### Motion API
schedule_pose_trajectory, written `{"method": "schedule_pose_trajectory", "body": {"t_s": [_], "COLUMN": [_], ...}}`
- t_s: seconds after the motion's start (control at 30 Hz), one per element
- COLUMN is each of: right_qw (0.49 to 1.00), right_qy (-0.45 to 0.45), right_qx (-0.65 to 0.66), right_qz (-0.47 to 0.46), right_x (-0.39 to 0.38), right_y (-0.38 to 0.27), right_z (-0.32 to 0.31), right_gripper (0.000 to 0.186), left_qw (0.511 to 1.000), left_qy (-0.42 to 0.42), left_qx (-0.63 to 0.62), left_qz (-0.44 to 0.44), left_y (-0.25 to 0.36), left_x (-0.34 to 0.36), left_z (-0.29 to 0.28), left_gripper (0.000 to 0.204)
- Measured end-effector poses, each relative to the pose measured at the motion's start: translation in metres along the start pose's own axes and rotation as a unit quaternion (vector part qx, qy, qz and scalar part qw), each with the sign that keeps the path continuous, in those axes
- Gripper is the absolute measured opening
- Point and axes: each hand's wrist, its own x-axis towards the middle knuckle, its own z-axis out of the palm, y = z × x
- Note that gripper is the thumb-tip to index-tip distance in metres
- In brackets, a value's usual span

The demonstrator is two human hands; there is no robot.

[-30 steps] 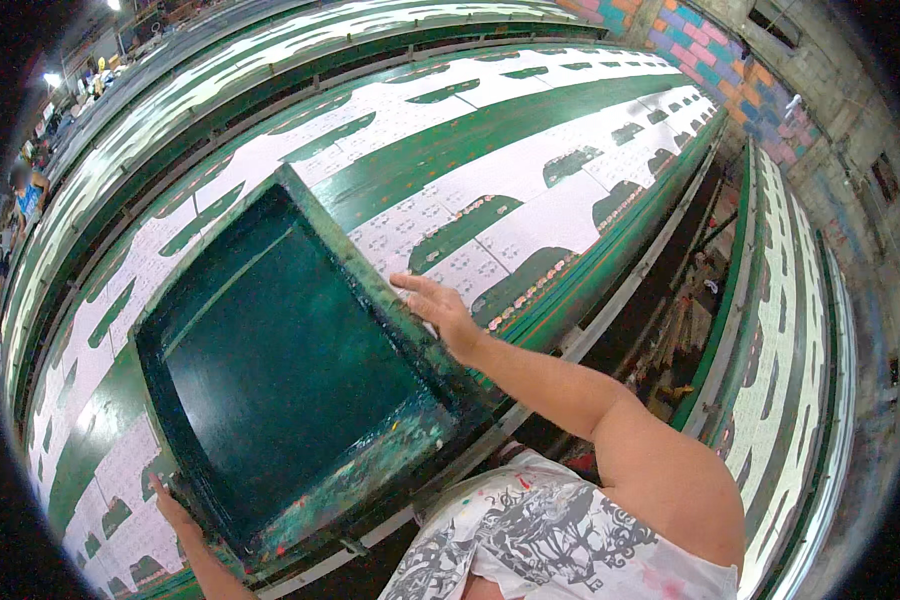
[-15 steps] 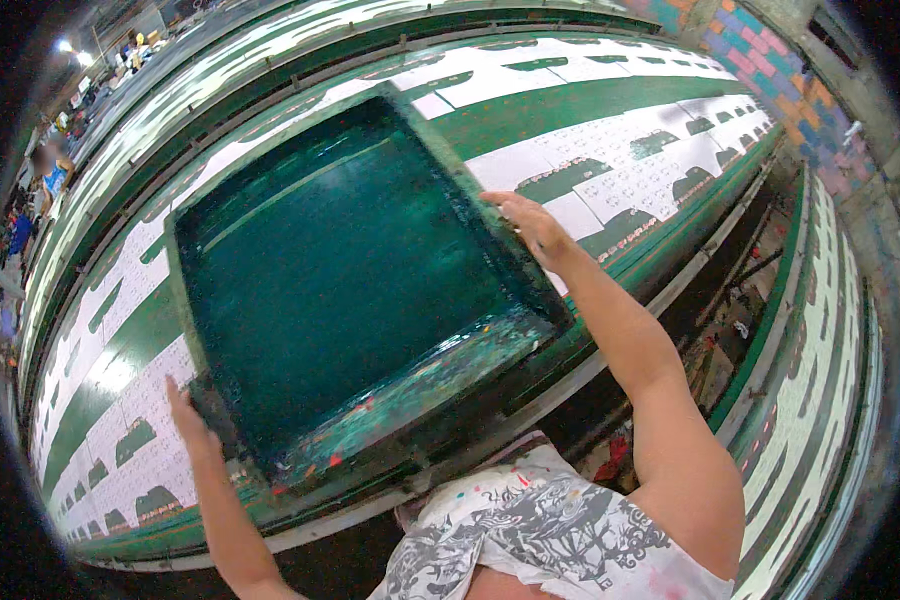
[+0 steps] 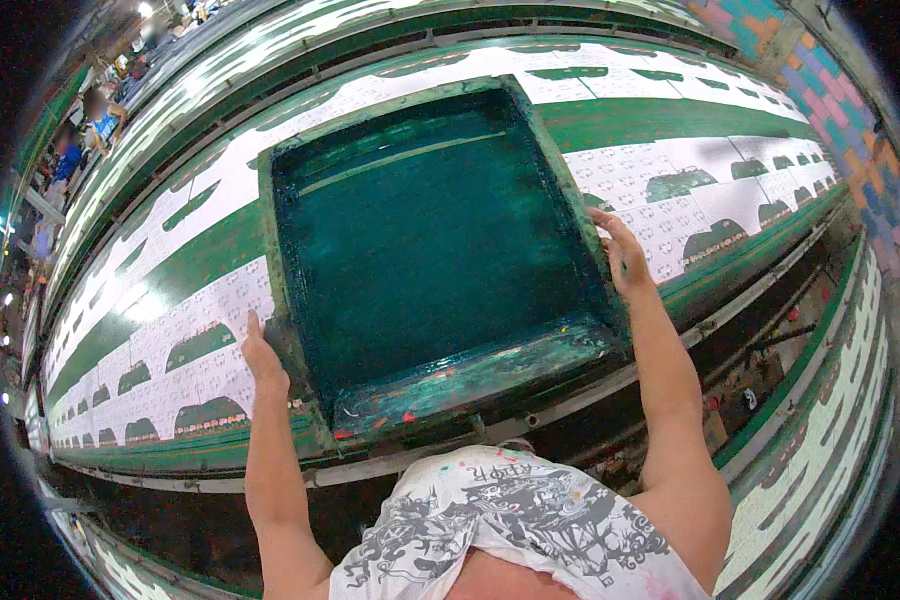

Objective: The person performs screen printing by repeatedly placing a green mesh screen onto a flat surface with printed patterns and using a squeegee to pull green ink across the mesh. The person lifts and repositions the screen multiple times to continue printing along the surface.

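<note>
A large rectangular screen-printing frame (image 3: 595,248), smeared with paint around a dark teal mesh, lies over the long green printing table (image 3: 670,125), which carries rows of white printed pieces (image 3: 215,290) with dark cut-out gaps. My right hand (image 3: 622,250) grips the frame's right side, fingers curled at its edge. At the opposite side, my left hand (image 3: 266,355) holds the frame, its fingers partly hidden.
Parallel printing tables run beyond this one (image 3: 220,55) and behind me at lower right (image 3: 810,430). People (image 3: 105,128) stand at the upper left. A painted multicoloured brick wall (image 3: 820,100) is at upper right, with clutter (image 3: 750,400) beneath the tables.
The frame and both my hands have shifted up and to the right in view, and the frame now sits straighter. My view has turned, with the tables appearing more level.
</note>
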Motion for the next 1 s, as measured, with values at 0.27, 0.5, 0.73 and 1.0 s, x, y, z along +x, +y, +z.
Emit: {"method": "schedule_pose_trajectory", "body": {"t_s": [0.27,0.5,0.73,1.0], "right_qw": [0.999,0.998,0.986,0.824], "right_qy": [-0.004,0.003,0.020,-0.289], "right_qx": [0.036,0.045,-0.164,-0.445], "right_qz": [0.029,0.032,0.005,-0.199], "right_x": [-0.008,-0.012,-0.017,-0.143], "right_y": [0.004,-0.002,0.008,0.008], "right_z": [-0.057,-0.071,-0.071,0.073], "right_gripper": [0.071,0.071,0.057,0.034], "left_qw": [0.999,0.998,0.990,0.908], "left_qy": [-0.011,0.005,-0.030,0.008], "left_qx": [0.031,0.049,0.129,0.381], "left_qz": [0.024,0.038,0.049,0.174], "left_y": [-0.015,-0.021,-0.030,-0.084], "left_x": [-0.046,-0.062,-0.053,-0.006], "left_z": [0.041,0.058,0.051,0.006], "left_gripper": [0.054,0.049,0.055,0.043]}}
